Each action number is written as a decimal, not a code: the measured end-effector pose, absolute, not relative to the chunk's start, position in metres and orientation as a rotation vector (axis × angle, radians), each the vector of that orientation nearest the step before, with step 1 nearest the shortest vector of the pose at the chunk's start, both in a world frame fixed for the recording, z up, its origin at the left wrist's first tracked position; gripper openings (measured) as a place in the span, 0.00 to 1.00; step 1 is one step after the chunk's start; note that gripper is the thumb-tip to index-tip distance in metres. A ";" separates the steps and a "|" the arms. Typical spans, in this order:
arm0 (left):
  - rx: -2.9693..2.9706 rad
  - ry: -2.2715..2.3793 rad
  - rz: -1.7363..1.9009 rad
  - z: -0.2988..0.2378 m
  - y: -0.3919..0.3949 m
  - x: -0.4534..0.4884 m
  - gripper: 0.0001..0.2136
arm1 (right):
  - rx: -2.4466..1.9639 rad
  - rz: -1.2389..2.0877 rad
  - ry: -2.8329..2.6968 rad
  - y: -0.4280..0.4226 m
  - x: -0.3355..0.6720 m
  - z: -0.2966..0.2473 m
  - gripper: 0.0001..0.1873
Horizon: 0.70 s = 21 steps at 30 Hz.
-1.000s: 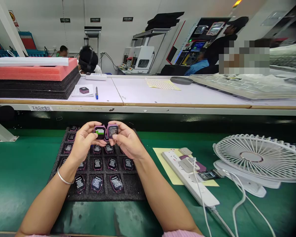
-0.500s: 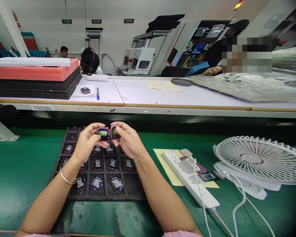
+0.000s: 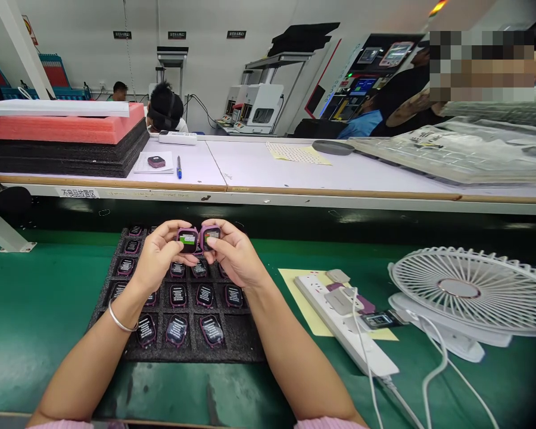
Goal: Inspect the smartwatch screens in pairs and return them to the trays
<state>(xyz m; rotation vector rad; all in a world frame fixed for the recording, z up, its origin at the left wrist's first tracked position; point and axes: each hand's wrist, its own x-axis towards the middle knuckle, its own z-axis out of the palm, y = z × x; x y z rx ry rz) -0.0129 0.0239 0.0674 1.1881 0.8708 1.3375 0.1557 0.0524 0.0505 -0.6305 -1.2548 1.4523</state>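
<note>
The left hand point(image 3: 158, 256) and right hand point(image 3: 235, 253) each pinch a purple watch between fingers and thumb. The left watch point(image 3: 188, 240) and right watch point(image 3: 211, 236) sit side by side between the fingertips, screens facing up, directly above a black foam tray point(image 3: 245, 339). Below and behind the grip, the tray's cells hold rows of more watches point(image 3: 177, 296), each lying screen up.

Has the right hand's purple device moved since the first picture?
Yes: the purple device shifted slightly right against the foam tray, turning to show a green label.
</note>
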 end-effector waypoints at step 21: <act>1.188 0.889 1.341 0.068 0.024 -0.012 0.17 | -0.595 1.430 -1.291 0.054 0.157 0.047 0.18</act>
